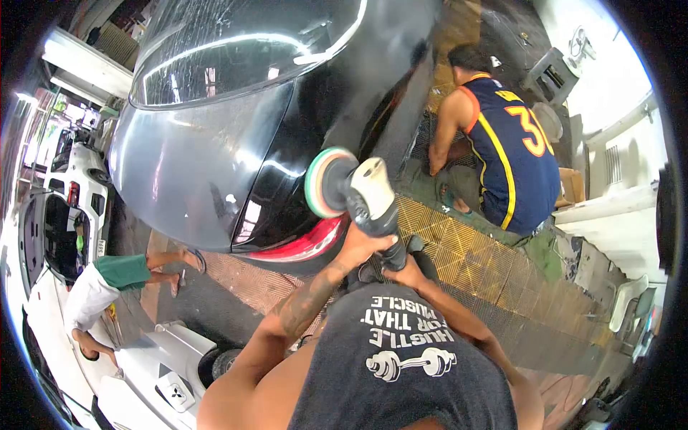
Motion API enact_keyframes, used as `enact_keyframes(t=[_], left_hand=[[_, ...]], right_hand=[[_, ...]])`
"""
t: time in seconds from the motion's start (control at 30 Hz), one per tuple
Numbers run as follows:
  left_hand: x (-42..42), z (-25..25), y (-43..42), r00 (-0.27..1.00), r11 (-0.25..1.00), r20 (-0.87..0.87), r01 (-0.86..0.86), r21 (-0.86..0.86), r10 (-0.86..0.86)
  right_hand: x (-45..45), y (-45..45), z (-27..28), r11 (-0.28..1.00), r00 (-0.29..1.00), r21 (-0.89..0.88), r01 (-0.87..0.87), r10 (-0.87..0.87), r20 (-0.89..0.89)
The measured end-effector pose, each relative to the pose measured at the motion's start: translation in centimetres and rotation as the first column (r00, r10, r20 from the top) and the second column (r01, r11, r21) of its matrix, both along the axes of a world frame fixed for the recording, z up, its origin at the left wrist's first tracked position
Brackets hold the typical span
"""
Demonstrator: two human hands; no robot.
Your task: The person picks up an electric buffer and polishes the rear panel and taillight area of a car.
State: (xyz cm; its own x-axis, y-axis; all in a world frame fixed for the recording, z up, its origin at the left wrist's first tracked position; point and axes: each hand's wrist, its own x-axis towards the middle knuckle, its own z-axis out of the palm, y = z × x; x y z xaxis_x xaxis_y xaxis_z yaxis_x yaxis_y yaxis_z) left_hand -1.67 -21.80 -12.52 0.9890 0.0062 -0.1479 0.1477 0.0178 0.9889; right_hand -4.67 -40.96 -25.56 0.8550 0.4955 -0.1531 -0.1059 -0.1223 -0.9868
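A car polisher (pixel 373 192) with a cream and black body stands in front of me, its round layered pad (pixel 319 188) facing left toward the car. My left hand (pixel 364 245) is wrapped round the lower part of its body. My right hand (pixel 405 272) grips the black handle just below. Close to the pad is the glossy black rear corner of a dark car (pixel 276 193), above its red tail light (pixel 308 242). Whether the pad touches the paint I cannot tell.
At right, a person in a navy jersey (pixel 505 150) crouches beside the car. Another person in green shorts (pixel 123 273) bends over at left near a white vehicle (pixel 86 183). A silver car (pixel 168 358) stands lower left. Yellow and black grid tiles (pixel 459 254) cover the floor.
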Motion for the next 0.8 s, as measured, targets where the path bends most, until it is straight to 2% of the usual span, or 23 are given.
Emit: enact_keyframes(t=[0.03, 0.07, 0.13, 0.2, 0.23, 0.3, 0.33, 0.4, 0.43, 0.47, 0.53, 0.6, 0.67, 0.7, 0.73, 0.77, 0.8], left_hand=[[-1.7, 0.1, 0.1, 1.0, 0.998, -0.003, -0.029, -0.064, 0.029], [-3.2, 0.2, 0.1, 0.998, 0.99, -0.006, -0.056, -0.128, 0.056], [-5.8, -1.1, 0.2, 0.996, 0.998, 0.049, -0.068, 0.01, 0.068], [-6.7, -1.9, -0.4, 0.997, 0.998, 0.045, -0.068, -0.014, 0.068], [-6.5, -2.0, -0.8, 0.997, 0.996, -0.002, -0.073, -0.052, 0.073], [-5.1, -1.7, -2.2, 0.996, 0.994, -0.023, -0.086, -0.07, 0.085], [-3.9, -1.5, -2.9, 0.993, 0.979, -0.057, -0.116, -0.169, 0.108], [-1.5, -1.0, -3.6, 0.995, 0.968, -0.08, -0.081, -0.236, 0.064], [-0.5, -0.6, -4.0, 0.989, 0.942, -0.126, -0.109, -0.319, 0.072], [0.2, -0.1, -4.2, 0.984, 0.938, -0.158, -0.13, -0.323, 0.082], [0.5, 0.5, -3.6, 0.976, 0.965, -0.196, -0.136, -0.223, 0.092], [-0.2, 1.5, -3.0, 0.982, 0.966, -0.171, -0.121, -0.228, 0.082], [-1.9, 1.7, -2.6, 0.988, 0.959, -0.07, -0.147, -0.24, 0.134], [-2.6, 1.7, -2.5, 0.981, 0.949, -0.035, -0.193, -0.25, 0.191], [-2.7, 1.6, -2.3, 0.983, 0.952, -0.028, -0.182, -0.244, 0.181], [-2.9, 1.5, -2.1, 0.989, 0.96, -0.013, -0.147, -0.237, 0.148], [-3.0, 1.5, -1.7, 0.992, 0.965, 0.0, -0.122, -0.231, 0.125]], right_hand=[[0.0, -0.5, 2.8, 0.974, 0.925, -0.153, -0.165, 0.099, -0.366], [-1.1, -0.6, 0.4, 0.978, 0.988, -0.177, -0.11, 0.088, -0.126], [-2.9, -1.4, -7.2, 0.981, 0.977, -0.085, -0.174, 0.161, -0.141], [-3.2, -2.1, -5.1, 0.972, 0.967, -0.125, -0.197, 0.172, -0.189], [-3.0, -2.4, -2.2, 0.965, 0.964, -0.151, -0.215, 0.185, -0.189], [-3.4, -3.0, -3.7, 0.995, 0.997, -0.08, -0.056, 0.051, -0.053], [-3.1, -2.9, -2.4, 0.999, 1.0, -0.041, 0.017, -0.017, 0.017], [-1.2, -3.6, 1.2, 0.978, 0.927, -0.131, -0.159, 0.103, -0.361], [-0.5, -3.4, -0.3, 0.96, 0.937, -0.21, -0.185, 0.108, -0.332], [-0.2, -3.3, -1.6, 0.967, 0.927, -0.177, -0.182, 0.109, -0.358], [0.4, -2.9, 0.9, 0.968, 0.908, -0.135, -0.214, 0.146, -0.394], [0.0, -2.4, 3.5, 0.969, 0.91, -0.12, -0.216, 0.156, -0.383], [-1.0, -2.0, 3.2, 0.971, 0.913, -0.101, -0.218, 0.167, -0.373], [-1.4, -1.4, 3.0, 0.991, 0.987, -0.052, -0.125, 0.119, -0.106], [-1.9, -0.9, 2.7, 0.999, 0.986, 0.02, -0.044, 0.04, 0.161], [-2.2, -0.9, 2.5, 0.994, 0.998, 0.1, -0.051, 0.048, 0.031], [-2.1, -0.8, 2.6, 0.993, 0.998, 0.104, -0.057, 0.054, 0.032]])
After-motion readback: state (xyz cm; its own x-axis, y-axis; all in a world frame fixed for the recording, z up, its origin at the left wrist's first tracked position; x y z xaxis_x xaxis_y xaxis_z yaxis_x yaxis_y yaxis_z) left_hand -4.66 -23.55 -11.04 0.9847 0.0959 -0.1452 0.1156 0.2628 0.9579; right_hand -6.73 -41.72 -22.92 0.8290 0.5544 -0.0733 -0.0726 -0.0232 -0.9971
